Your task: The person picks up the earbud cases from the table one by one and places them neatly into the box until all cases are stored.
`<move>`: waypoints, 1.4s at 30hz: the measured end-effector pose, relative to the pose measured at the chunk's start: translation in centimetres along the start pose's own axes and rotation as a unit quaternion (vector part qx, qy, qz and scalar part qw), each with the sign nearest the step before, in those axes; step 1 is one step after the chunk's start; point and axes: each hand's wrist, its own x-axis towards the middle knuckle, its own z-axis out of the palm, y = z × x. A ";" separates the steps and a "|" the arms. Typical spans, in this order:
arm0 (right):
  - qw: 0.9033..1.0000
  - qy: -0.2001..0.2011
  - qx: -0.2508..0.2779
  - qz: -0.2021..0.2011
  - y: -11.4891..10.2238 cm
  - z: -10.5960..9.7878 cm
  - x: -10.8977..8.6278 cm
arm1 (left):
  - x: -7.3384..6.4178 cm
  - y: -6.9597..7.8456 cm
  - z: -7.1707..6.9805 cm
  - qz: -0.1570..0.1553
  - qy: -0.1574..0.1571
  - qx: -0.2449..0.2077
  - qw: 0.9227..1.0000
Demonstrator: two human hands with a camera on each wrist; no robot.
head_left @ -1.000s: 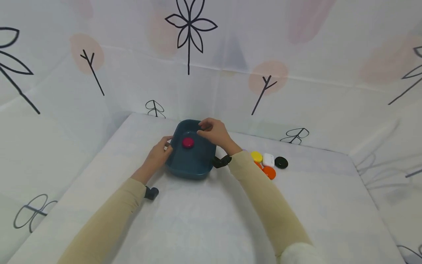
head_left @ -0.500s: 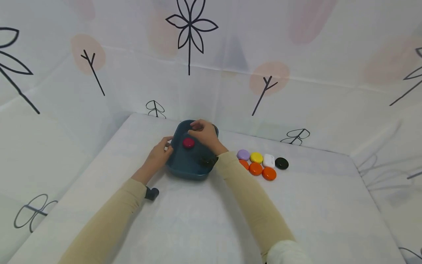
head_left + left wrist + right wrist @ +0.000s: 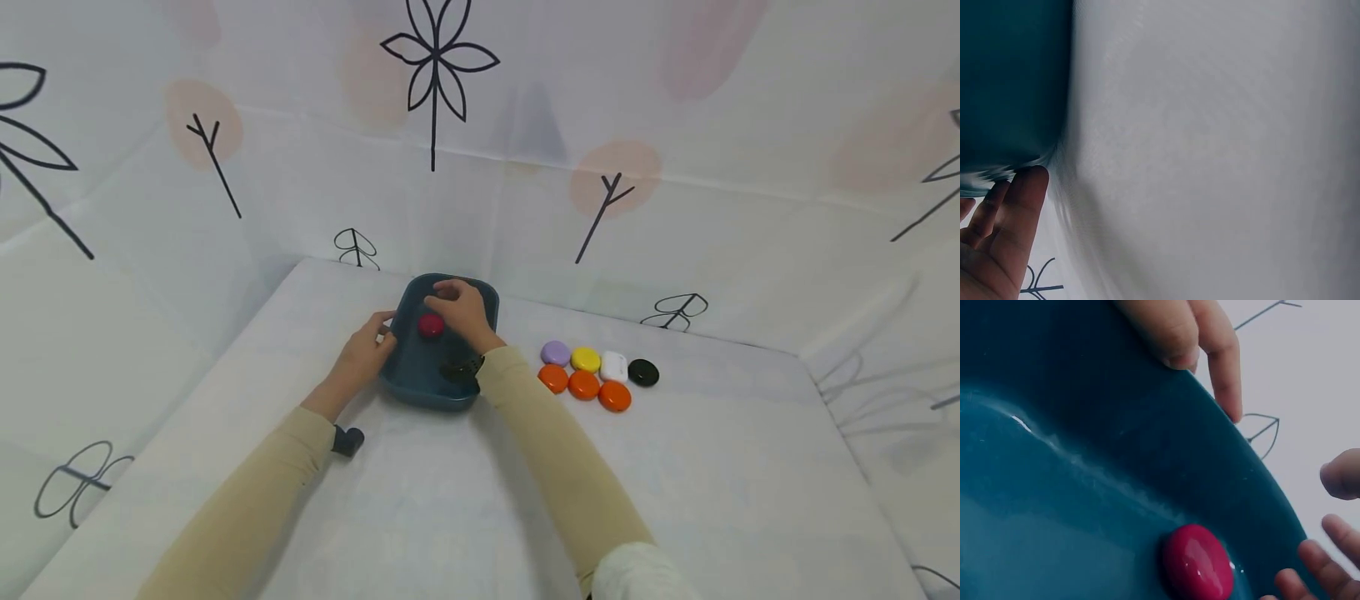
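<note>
A deep dark-blue tray (image 3: pixel 423 375) sits on the white-covered table. Inside lies a glossy crimson rounded disc (image 3: pixel 431 326), also plain in the right wrist view near the tray wall. My left hand (image 3: pixel 360 354) is at the tray's left side, its fingertips touching the outer wall (image 3: pixel 1010 94) in the left wrist view. Over the inside of the tray hovers my right hand (image 3: pixel 461 317), just right of the crimson disc. Its thumb and fingers (image 3: pixel 1313 556) are apart, with nothing visible between them.
Right of the tray lie several small glossy pieces: a lilac one (image 3: pixel 556 353), a yellow one (image 3: pixel 586 360), a white squarish one (image 3: pixel 613 367), a black one (image 3: pixel 643 372) and three orange ones (image 3: pixel 583 385). A patterned cloth (image 3: pixel 480 208) hangs behind the table.
My right hand has moved left and slightly nearer over the tray, toward the crimson disc. Its sleeve no longer covers the lilac and orange pieces. My left hand stays at the tray.
</note>
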 end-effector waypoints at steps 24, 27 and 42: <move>0.982 -0.061 -0.174 -0.043 1.1 1.5 -0.2 | -0.4 0.1 0.0 0.030 0.015 -0.009 0.999; 0.981 -0.063 -0.181 -0.036 1.2 1.5 -0.2 | -0.4 0.0 0.1 0.029 0.016 -0.008 0.999; 0.969 -0.080 -0.233 -0.021 0.5 1.2 -0.6 | -0.3 0.1 0.0 0.031 0.016 -0.003 0.999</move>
